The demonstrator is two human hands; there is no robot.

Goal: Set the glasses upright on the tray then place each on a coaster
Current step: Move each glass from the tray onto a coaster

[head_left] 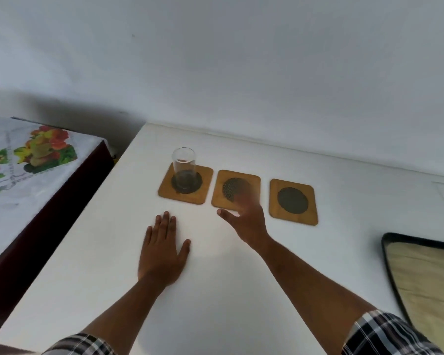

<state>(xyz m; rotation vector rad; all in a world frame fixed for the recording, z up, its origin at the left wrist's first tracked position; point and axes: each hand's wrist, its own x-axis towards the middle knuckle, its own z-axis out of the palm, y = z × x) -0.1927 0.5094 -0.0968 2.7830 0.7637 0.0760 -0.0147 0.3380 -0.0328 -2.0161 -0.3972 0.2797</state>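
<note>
Three square wooden coasters with dark round centres lie in a row on the white table. A clear glass (183, 167) stands upright on the left coaster (185, 185). The middle coaster (235, 189) and the right coaster (293, 201) carry nothing. My left hand (162, 248) rests flat on the table in front of the left coaster, fingers apart, holding nothing. My right hand (245, 216) hovers over the near edge of the middle coaster, blurred, fingers spread and empty. A tray (392, 267) with a black rim and woven tan base shows at the right edge; no glasses are visible on it.
The white table (215, 290) meets a pale wall at the back. To the left stands a lower dark piece of furniture under a flowered cloth (28, 160). The table's left edge runs diagonally beside it.
</note>
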